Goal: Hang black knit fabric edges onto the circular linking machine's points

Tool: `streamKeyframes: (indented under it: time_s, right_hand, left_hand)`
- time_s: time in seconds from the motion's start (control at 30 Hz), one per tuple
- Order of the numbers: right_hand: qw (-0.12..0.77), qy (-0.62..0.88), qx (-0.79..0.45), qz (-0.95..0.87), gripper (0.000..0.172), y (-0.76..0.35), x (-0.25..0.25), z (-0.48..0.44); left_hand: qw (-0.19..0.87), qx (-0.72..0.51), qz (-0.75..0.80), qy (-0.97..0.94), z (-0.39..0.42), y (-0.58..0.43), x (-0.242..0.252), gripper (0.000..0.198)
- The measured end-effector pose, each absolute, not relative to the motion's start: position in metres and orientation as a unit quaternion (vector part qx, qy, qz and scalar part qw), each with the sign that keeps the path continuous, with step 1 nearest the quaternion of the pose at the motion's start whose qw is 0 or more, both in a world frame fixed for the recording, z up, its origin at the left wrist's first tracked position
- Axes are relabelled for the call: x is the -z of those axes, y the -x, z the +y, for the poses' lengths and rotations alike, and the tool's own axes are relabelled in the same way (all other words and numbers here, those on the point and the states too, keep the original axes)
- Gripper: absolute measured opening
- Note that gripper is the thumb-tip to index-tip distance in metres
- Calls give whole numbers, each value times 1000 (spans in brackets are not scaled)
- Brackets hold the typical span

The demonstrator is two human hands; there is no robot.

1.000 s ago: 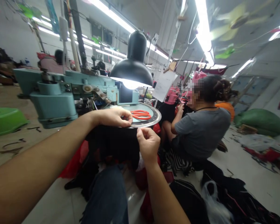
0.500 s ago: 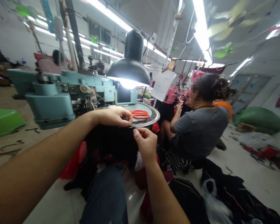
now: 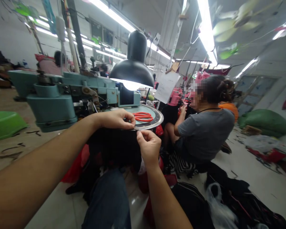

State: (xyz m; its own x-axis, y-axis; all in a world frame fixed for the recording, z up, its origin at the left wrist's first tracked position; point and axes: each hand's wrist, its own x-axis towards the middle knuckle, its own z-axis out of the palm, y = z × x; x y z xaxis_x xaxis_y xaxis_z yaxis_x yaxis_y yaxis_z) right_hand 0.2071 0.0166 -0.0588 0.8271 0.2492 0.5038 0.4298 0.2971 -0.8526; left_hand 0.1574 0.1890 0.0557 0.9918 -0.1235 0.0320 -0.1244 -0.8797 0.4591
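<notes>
Black fabric [image 3: 116, 143] hangs down at the near edge of the machine's round dial plate [image 3: 159, 118]. My left hand [image 3: 118, 119] pinches the top edge of this fabric, its fingers curled closed. Just to the right, my right hand [image 3: 149, 144] grips the same edge between thumb and forefinger, a small gap from the left. Red-orange handled scissors [image 3: 143, 116] lie on the plate beyond my hands; their blades are not clearly visible. A teal linking machine [image 3: 53, 103] stands to the left of the plate.
A lit black lamp [image 3: 133, 66] hangs low above the plate. A co-worker in a grey shirt [image 3: 205, 133] sits close on the right. Black garments and a clear plastic bag [image 3: 219, 203] lie on the floor at right. A green stool [image 3: 7, 124] stands at left.
Both hands keep their pinch on the fabric edge and have hardly moved. Below them, the hanging cloth has shifted slightly.
</notes>
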Motion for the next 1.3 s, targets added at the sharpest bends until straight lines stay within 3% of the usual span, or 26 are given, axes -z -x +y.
streamKeyframes:
  time_s: [0.47, 0.63, 0.8, 0.93, 1.07, 1.3]
  right_hand:
    - [779, 557, -13, -288, 26, -210, 56, 16]
    - [783, 549, -15, -293, 23, -211, 57, 15]
    - [787, 542, -21, -295, 22, -212, 53, 14]
    - [794, 536, -37, -285, 22, -212, 52, 14]
    - [815, 497, -114, -277, 21, -214, 55, 16]
    - [844, 449, -134, -260, 19, -213, 64, 25]
  left_hand:
    - [229, -14, -71, -971, 185, -159, -56, 32]
    - [101, -108, -117, -982, 162, -141, -51, 30]
    - [-19, -197, -27, -980, 128, -127, -45, 21]
    - [64, -158, -30, -985, 139, -141, -50, 15]
    - [183, -62, -84, -978, 167, -156, -53, 32]
    - [183, -80, -79, -977, 167, -159, -45, 38]
